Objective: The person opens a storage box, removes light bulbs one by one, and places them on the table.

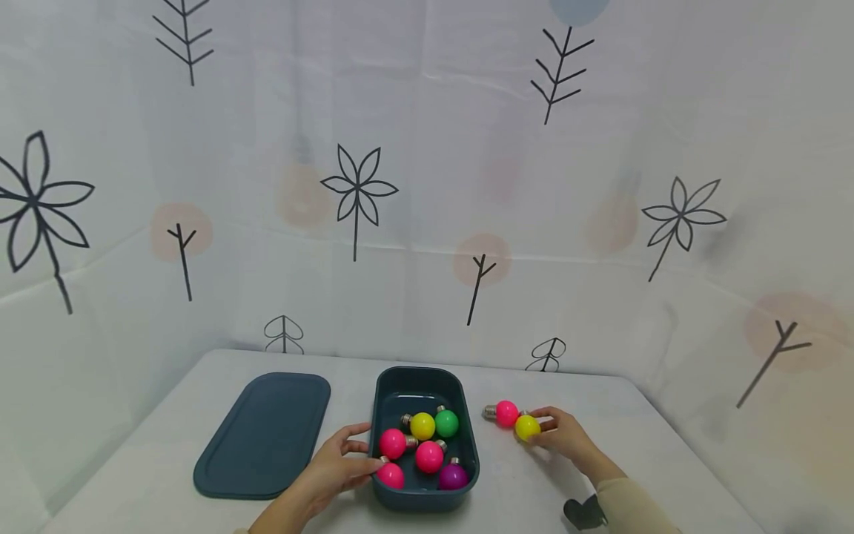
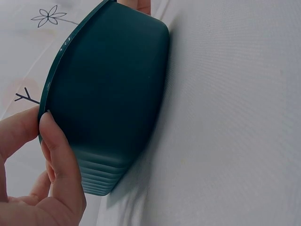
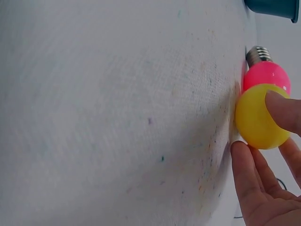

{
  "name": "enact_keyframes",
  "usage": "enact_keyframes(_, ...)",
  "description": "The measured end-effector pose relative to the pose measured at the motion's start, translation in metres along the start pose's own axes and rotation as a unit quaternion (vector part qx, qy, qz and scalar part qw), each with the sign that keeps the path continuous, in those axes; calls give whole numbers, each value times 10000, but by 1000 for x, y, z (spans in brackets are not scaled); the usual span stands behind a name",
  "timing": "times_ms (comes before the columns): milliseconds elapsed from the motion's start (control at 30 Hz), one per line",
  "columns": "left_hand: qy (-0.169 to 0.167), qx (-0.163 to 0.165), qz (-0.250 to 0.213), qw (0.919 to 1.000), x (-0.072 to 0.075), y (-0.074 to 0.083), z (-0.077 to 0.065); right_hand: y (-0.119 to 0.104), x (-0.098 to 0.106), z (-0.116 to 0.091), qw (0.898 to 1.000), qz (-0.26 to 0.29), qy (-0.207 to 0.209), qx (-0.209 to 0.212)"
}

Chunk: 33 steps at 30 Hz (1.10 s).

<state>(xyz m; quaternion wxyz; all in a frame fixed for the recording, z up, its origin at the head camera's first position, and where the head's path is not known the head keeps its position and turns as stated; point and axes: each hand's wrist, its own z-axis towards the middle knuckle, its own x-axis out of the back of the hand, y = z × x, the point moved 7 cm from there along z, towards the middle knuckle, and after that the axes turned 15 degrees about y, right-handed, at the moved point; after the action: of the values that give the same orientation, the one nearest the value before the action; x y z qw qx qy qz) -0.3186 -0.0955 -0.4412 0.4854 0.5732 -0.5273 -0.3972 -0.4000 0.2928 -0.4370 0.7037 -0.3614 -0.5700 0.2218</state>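
Note:
A dark teal container (image 1: 390,386) stands mid-table with several coloured light bulbs inside, among them a yellow bulb (image 1: 422,426), a green bulb (image 1: 446,423) and a purple bulb (image 1: 453,477). My left hand (image 1: 340,463) pinches its left rim; in the left wrist view the thumb (image 2: 59,146) lies against the outer wall (image 2: 108,80). To the right of the container, my right hand (image 1: 565,436) grips another yellow light bulb (image 1: 527,428) at the tabletop. Beside that one lies a pink bulb (image 1: 507,413), its metal screw base pointing left.
A flat dark teal lid (image 1: 263,437) lies on the white tabletop, left of the container. A dark heart print (image 1: 583,512) shows on the cloth near my right sleeve (image 1: 630,504). White patterned fabric (image 1: 427,185) hangs behind the table.

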Motion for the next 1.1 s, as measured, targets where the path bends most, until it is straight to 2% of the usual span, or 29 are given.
enact_keyframes(333, -11, 6, -6, 10000, 0, 1, -1, -3, 6, -1, 10000, -20, -1, -32)
enact_keyframes(667, 52, -3, 19, 10000, 0, -1, 1, -14, 12, -3, 9999, 79, -25, 152)
enact_keyframes(900, -11, -29, 18, 10000, 0, -1, 1, -23, 16, -6, 9998, 105, -45, 157)
enact_keyframes(1100, -21, -43, 19, 10000, 0, -1, 1, -31, 21, -5, 9994, 90, -16, 319)
